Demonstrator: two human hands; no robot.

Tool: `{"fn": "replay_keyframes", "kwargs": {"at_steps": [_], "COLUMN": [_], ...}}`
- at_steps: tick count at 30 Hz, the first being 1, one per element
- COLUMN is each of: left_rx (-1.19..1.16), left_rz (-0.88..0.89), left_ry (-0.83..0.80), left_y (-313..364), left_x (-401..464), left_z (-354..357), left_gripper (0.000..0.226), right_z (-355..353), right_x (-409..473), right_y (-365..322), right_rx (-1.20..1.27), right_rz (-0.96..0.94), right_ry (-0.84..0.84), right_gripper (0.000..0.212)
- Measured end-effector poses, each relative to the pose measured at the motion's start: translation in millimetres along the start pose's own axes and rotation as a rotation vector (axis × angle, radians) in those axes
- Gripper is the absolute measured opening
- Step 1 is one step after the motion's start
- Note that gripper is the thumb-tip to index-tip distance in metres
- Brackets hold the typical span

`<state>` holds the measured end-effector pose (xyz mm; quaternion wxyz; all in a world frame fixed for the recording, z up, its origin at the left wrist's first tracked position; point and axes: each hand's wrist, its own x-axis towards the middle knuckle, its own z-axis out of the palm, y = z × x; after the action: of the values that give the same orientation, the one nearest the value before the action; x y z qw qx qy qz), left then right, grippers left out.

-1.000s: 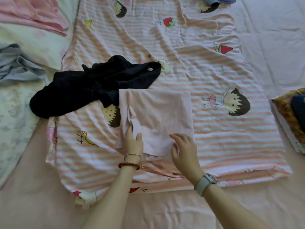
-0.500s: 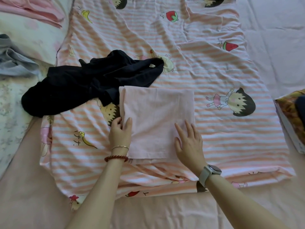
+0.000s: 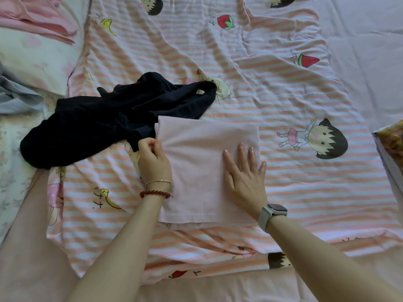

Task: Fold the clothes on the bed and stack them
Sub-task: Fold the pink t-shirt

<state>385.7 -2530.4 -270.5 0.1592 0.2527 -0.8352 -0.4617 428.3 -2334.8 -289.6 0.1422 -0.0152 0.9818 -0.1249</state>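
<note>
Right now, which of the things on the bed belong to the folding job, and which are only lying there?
Part of the job:
- folded pink garment, left hand pinching its edge, right hand flat on it
- crumpled black garment, not yet folded

Just lying about:
- striped cartoon blanket underneath
- pink cloth, far left corner
- grey cloth, left edge
- patterned item, right edge

The folded garment (image 3: 207, 166) lies on the blanket (image 3: 305, 182) at the near middle of the bed (image 3: 370, 40). The crumpled garment (image 3: 104, 125) lies just left and far of it, touching its far left corner. A pillow (image 3: 32, 59) lies far left.
</note>
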Motion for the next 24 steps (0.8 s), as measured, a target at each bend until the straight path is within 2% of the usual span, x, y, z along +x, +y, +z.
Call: {"fn": "replay_keyframes", "kwargs": {"at_steps": [3,4,5,8,10,14,17,19,22,23,24], "left_rx": [0.153,0.199,0.280,0.600,0.718,0.869,0.806,0.622,0.283,0.184,0.128], "left_rz": [-0.107,-0.083,-0.001,0.437,0.567,0.402,0.382,0.350,0.104,-0.026,-0.156], "left_ry": [-0.034,-0.055,-0.077,-0.193,-0.333,-0.500,-0.566,-0.531,-0.304,-0.258,-0.255], "left_y": [-6.3,-7.3,-8.2,-6.1,-5.6,-25.6,-35.3,-32.7,-34.5,-36.5,-39.3], "left_x": [2.6,1.2,-2.5,-20.2,-23.9,-15.1,-13.3,-15.7,-24.3,-25.1,-25.0], "left_z": [-0.3,-1.3,-2.8,0.6,10.0,20.3,15.0,6.7,-11.2,-18.0,-23.3], "left_gripper": [0.021,0.029,0.038,0.056,0.057,0.064,0.065,0.066,0.064,0.057,0.047], "right_z": [0.2,-0.1,-0.8,-6.4,-9.5,-8.9,-10.4,-16.7,-17.4,-15.4,-12.6], "right_x": [2.4,2.6,3.2,12.8,27.5,58.6,68.3,61.1,31.0,18.6,7.0], "right_y": [2.3,3.9,5.6,7.8,7.5,9.9,12.7,13.3,19.9,24.1,28.7], "right_rx": [-0.014,-0.012,-0.012,-0.003,-0.043,-0.135,-0.110,0.012,0.328,0.448,0.579], "right_rz": [-0.017,-0.020,-0.025,-0.031,-0.061,-0.097,-0.117,-0.133,-0.008,0.095,0.215], "right_ry": [-0.061,-0.044,-0.002,0.125,0.124,-0.074,-0.192,-0.071,0.330,0.367,0.334], "right_gripper": [0.052,0.053,0.053,0.055,0.057,0.054,0.053,0.053,0.049,0.046,0.042]}}
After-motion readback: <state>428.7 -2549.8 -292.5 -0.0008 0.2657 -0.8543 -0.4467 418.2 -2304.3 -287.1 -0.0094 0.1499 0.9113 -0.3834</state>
